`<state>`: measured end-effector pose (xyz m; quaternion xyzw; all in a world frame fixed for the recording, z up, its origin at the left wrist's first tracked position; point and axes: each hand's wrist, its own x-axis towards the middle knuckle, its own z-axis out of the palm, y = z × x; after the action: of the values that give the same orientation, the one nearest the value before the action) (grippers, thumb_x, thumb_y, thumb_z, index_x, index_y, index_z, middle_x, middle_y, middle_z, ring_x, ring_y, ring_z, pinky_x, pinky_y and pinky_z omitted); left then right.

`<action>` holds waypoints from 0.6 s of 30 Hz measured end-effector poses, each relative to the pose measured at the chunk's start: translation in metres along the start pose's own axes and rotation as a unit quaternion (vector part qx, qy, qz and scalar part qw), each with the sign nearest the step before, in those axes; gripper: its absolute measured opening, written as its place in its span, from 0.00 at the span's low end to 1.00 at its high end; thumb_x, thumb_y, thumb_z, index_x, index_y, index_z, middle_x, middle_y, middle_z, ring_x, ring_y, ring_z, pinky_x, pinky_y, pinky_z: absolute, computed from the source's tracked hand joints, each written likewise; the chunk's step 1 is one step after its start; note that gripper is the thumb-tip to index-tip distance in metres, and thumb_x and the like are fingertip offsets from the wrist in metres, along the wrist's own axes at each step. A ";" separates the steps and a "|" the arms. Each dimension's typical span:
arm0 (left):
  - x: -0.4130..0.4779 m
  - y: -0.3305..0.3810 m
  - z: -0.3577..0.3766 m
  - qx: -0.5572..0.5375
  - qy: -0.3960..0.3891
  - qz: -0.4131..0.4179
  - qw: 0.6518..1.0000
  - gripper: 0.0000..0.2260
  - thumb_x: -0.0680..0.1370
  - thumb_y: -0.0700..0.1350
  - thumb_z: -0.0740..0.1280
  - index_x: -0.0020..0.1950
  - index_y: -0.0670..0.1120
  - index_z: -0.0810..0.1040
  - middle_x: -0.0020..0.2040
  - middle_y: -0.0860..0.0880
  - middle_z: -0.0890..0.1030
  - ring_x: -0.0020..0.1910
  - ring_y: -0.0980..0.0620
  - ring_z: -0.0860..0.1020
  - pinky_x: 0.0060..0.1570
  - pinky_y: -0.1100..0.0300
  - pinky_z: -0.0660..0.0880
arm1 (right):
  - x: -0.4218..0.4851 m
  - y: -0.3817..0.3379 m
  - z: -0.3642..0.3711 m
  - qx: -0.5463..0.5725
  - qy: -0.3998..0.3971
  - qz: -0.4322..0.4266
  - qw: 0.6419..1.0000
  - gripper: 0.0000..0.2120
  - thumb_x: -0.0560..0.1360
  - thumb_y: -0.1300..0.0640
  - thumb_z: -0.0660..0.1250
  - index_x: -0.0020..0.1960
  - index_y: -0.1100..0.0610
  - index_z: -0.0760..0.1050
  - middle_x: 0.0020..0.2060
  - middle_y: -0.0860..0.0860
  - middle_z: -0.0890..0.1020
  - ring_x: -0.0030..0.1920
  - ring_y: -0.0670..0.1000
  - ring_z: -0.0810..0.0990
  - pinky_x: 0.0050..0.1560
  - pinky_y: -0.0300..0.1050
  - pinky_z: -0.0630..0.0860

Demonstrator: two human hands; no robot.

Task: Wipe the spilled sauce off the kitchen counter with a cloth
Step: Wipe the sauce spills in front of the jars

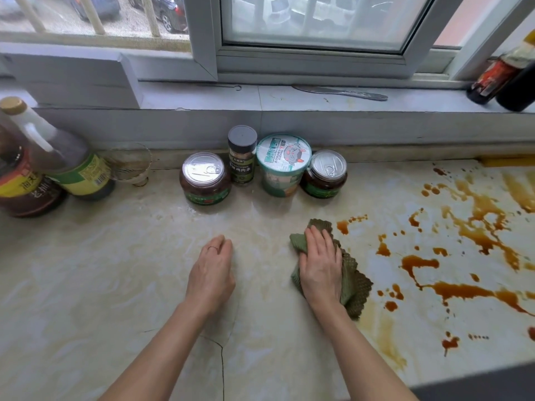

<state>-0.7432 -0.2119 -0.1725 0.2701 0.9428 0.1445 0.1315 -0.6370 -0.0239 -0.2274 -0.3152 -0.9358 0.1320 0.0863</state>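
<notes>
Head view: fingers (pixel 317 238) of the right hand (pixel 320 267) are laid flat and pretty straight on top of the green cloth (pixel 357 285). It's pressed down rather than grabbed, so nothing is really pinched there. The cloth is bunched under the palm and spills out to the right of the knuckles, flat on the table (pixel 115 285).

The fingers of the left hand (pixel 212 267) are loosely curled with nothing held. That hand is just rested on the table, off to the left of the cloth and apart from it.

Just past the right fingertips, a small blob of the sauce (pixel 463 290) is nearly touched by the cloth's corner. The big brown puddles and splatters are spread further out on the little-finger side. A pale yellowish film can be seen between the wrist and the front edge.

For this stroke, pressure should probably be kept even through the flat fingers. The sauce is best gathered inward from its outer edges, so it isn't pushed over the front edge. A fresh face of the cloth will likely be needed once this one is soaked, or the sauce just gets smeared thinner.

The nearest jar (pixel 324 173), beyond the fingertips by the wall, should be given room.
</notes>
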 end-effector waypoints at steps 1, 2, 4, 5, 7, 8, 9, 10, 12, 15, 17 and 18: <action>0.000 0.000 0.001 0.000 0.000 -0.001 1.000 0.21 0.75 0.35 0.57 0.68 0.43 0.65 0.73 0.45 0.61 0.71 0.46 0.61 0.63 0.56 0.67 | -0.004 -0.002 0.000 0.012 0.006 0.002 1.000 0.26 0.78 0.53 0.55 0.75 0.56 0.66 0.74 0.52 0.67 0.76 0.54 0.61 0.74 0.56 0.52; 0.001 0.001 0.001 -0.001 0.001 -0.003 1.000 0.20 0.75 0.35 0.57 0.67 0.42 0.66 0.73 0.45 0.61 0.70 0.45 0.62 0.62 0.56 0.67 | -0.010 -0.006 0.000 0.019 0.008 -0.006 1.000 0.26 0.78 0.55 0.58 0.75 0.57 0.66 0.74 0.52 0.67 0.76 0.54 0.61 0.75 0.55 0.50; 0.001 0.002 0.003 -0.004 0.001 -0.007 1.000 0.21 0.75 0.35 0.56 0.68 0.41 0.65 0.73 0.44 0.62 0.70 0.44 0.62 0.64 0.55 0.66 | -0.027 -0.020 0.002 0.023 -0.008 -0.051 0.998 0.27 0.77 0.57 0.62 0.75 0.56 0.64 0.75 0.52 0.66 0.76 0.54 0.59 0.76 0.53 0.48; 0.002 0.002 0.004 -0.003 0.000 -0.009 1.000 0.22 0.75 0.36 0.56 0.69 0.41 0.65 0.73 0.43 0.61 0.71 0.44 0.61 0.65 0.55 0.65 | -0.036 -0.027 0.003 0.021 -0.019 -0.089 0.996 0.27 0.77 0.56 0.62 0.75 0.56 0.65 0.75 0.51 0.67 0.76 0.53 0.60 0.77 0.53 0.49; 0.001 0.004 0.005 0.000 -0.002 -0.011 1.000 0.23 0.75 0.37 0.56 0.71 0.41 0.63 0.74 0.43 0.60 0.72 0.44 0.60 0.66 0.55 0.64 | -0.046 -0.030 0.003 0.011 -0.030 -0.156 0.987 0.28 0.75 0.52 0.60 0.75 0.55 0.66 0.74 0.49 0.68 0.75 0.53 0.62 0.75 0.53 0.53; 0.001 0.004 0.005 -0.001 -0.003 -0.012 1.000 0.24 0.76 0.37 0.56 0.72 0.41 0.62 0.74 0.43 0.60 0.72 0.44 0.60 0.67 0.55 0.64 | -0.044 -0.026 0.002 0.005 -0.035 -0.170 0.985 0.28 0.75 0.51 0.58 0.75 0.54 0.66 0.74 0.49 0.68 0.75 0.52 0.62 0.75 0.53 0.54; 0.001 0.005 0.005 -0.002 -0.005 -0.013 1.000 0.24 0.76 0.37 0.56 0.72 0.41 0.61 0.74 0.43 0.59 0.72 0.44 0.59 0.67 0.55 0.63 | -0.040 -0.020 0.002 -0.004 -0.037 -0.168 0.985 0.28 0.76 0.49 0.57 0.75 0.54 0.66 0.74 0.49 0.68 0.75 0.52 0.62 0.74 0.53 0.55; 0.000 0.006 0.005 -0.003 -0.007 -0.013 1.000 0.24 0.76 0.37 0.56 0.73 0.41 0.60 0.75 0.43 0.59 0.73 0.44 0.58 0.68 0.55 0.63 | -0.037 -0.012 0.001 -0.013 -0.034 -0.149 0.988 0.28 0.76 0.48 0.56 0.75 0.54 0.66 0.74 0.49 0.68 0.75 0.52 0.62 0.74 0.54 0.55; -0.002 0.007 0.005 -0.002 -0.011 -0.012 1.000 0.24 0.76 0.36 0.56 0.73 0.41 0.59 0.75 0.43 0.57 0.74 0.45 0.56 0.68 0.56 0.62 | -0.032 0.002 -0.003 -0.022 -0.015 -0.074 0.997 0.28 0.76 0.48 0.54 0.74 0.54 0.66 0.73 0.50 0.69 0.74 0.52 0.63 0.73 0.55 0.56; -0.005 0.009 0.004 -0.004 -0.011 -0.011 1.000 0.26 0.75 0.36 0.57 0.73 0.41 0.58 0.76 0.43 0.55 0.74 0.46 0.55 0.69 0.56 0.61 | -0.035 0.007 -0.006 -0.020 0.005 0.005 1.000 0.28 0.76 0.47 0.52 0.74 0.54 0.67 0.73 0.50 0.69 0.74 0.53 0.64 0.72 0.59 0.61; -0.006 0.011 0.004 -0.006 -0.011 -0.012 1.000 0.27 0.75 0.36 0.58 0.74 0.40 0.57 0.76 0.43 0.54 0.75 0.46 0.54 0.69 0.57 0.60 | -0.044 -0.002 -0.005 -0.015 0.009 0.018 1.000 0.29 0.76 0.48 0.52 0.75 0.55 0.66 0.73 0.51 0.68 0.74 0.54 0.63 0.72 0.61 0.61; -0.008 0.012 0.004 -0.007 -0.011 -0.014 1.000 0.27 0.75 0.36 0.58 0.74 0.40 0.56 0.76 0.42 0.53 0.75 0.46 0.53 0.70 0.57 0.58 | -0.052 -0.009 -0.004 -0.015 0.007 0.008 1.000 0.29 0.76 0.48 0.52 0.75 0.56 0.65 0.74 0.51 0.68 0.75 0.55 0.63 0.73 0.60 0.60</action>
<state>-0.7304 -0.2060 -0.1706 0.2576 0.9439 0.1460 0.1462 -0.6005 -0.0621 -0.2249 -0.3251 -0.9344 0.1167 0.0870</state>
